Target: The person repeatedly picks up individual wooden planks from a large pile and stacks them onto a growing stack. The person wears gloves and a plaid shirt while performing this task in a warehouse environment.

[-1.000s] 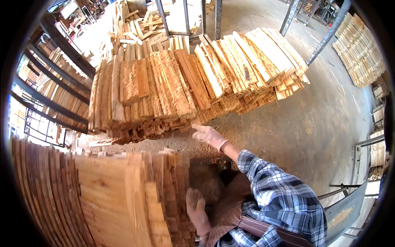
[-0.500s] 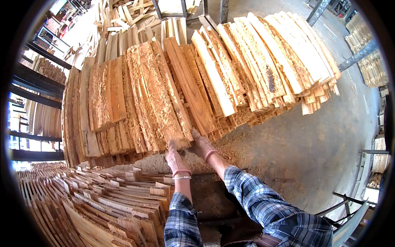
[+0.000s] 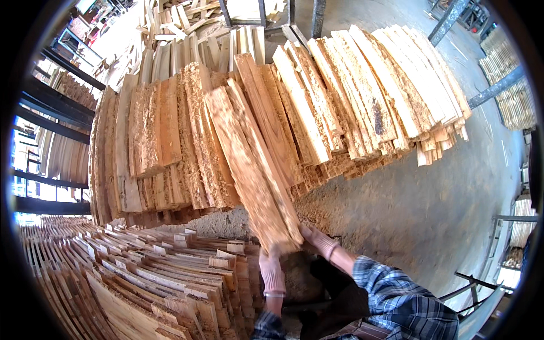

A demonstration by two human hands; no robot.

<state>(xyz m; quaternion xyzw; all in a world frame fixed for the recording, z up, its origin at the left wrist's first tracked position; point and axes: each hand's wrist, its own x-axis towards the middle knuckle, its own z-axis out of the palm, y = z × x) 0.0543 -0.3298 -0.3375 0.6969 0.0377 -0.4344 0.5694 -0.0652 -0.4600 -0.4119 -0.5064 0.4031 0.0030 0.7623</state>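
Note:
Two sawdust-covered wooden boards (image 3: 249, 175), lying side by side, jut out toward me from the big stack, tilted with their far ends still over it. Both hands wear pinkish knitted gloves. At the boards' near end, my left hand (image 3: 272, 273) grips the left side, fingers closed and partly hidden by the wood. My right hand (image 3: 318, 240) closes on the right edge of the same end. Beneath and around them, the stack of rough boards (image 3: 362, 90) is strewn with sawdust and shavings.
Rows of upright boards (image 3: 164, 283) fill the lower left, close beside my left forearm. Dark metal rails (image 3: 56, 107) stand at the left. Loose wood offcuts (image 3: 175, 22) are heaped behind the stack. Grey concrete floor (image 3: 419, 209) spreads to the right, with a metal frame (image 3: 476, 289) at lower right.
Both hands have drawn back toward me, pulling the boards' near end out past the stack's edge. The boards, part of the stack's top layer before, now stick out over the gap.

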